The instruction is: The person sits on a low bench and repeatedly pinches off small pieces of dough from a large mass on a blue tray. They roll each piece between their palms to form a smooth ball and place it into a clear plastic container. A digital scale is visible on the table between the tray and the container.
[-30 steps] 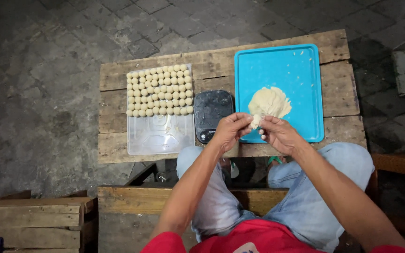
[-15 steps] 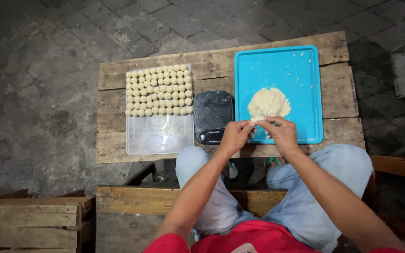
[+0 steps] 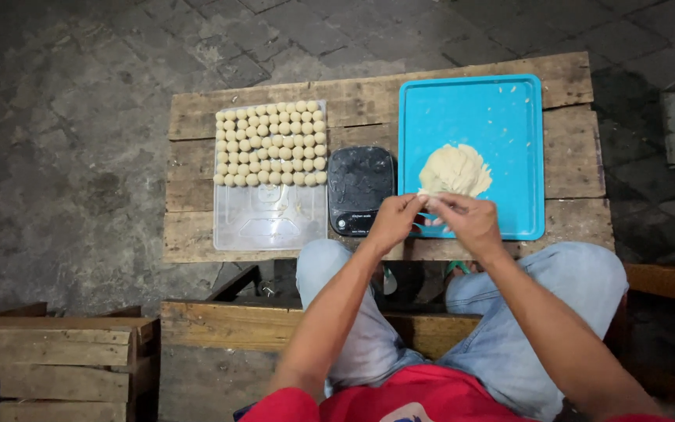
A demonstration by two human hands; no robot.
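both hands, left hand [image 3: 391,223] and right hand [image 3: 469,223], pinching dough [image 3: 455,170] over blue tray [image 3: 509,117]

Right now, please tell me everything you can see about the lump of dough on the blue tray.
The lump of dough is pale cream, soft-looking and rough, with a ragged, uneven surface and no clean shape. It lies as a low mound on the near half of the blue tray, which rests on a wooden table. A few small crumbs are scattered on the tray beyond it. The left hand and right hand meet at its near edge, fingertips together, seemingly pinching off a small bit.
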